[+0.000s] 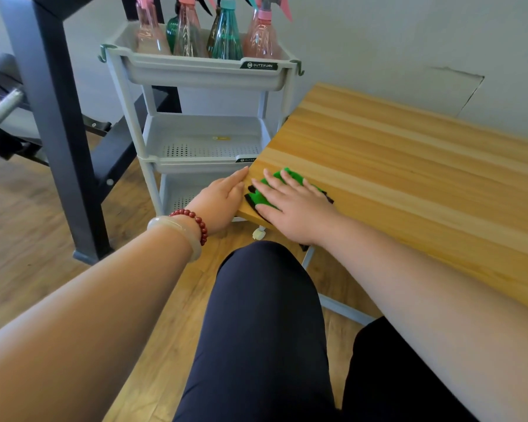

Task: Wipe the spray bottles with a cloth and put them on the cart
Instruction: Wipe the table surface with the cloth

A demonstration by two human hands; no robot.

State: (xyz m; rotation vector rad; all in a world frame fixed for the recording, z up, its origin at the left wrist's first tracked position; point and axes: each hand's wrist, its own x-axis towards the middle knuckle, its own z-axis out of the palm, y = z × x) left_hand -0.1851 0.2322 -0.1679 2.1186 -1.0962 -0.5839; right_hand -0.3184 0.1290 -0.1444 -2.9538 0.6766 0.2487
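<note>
Several spray bottles, pink ones [261, 38] and teal ones [226, 41], stand upright in the top tray of the grey three-tier cart [201, 71]. A green cloth with a black edge [258, 196] lies on the near left corner of the wooden table [393, 166]. My right hand [290, 202] lies flat on the cloth with straight, spread fingers. At the table's left edge my left hand [223, 199] rests against the side of the tabletop, fingers straight, holding nothing.
The cart's middle tray [208, 141] and bottom tray hold no bottles. A dark metal frame [61, 123] stands on the wooden floor left of the cart. A grey wall runs behind the table. My legs in dark trousers [262, 330] are below the table edge.
</note>
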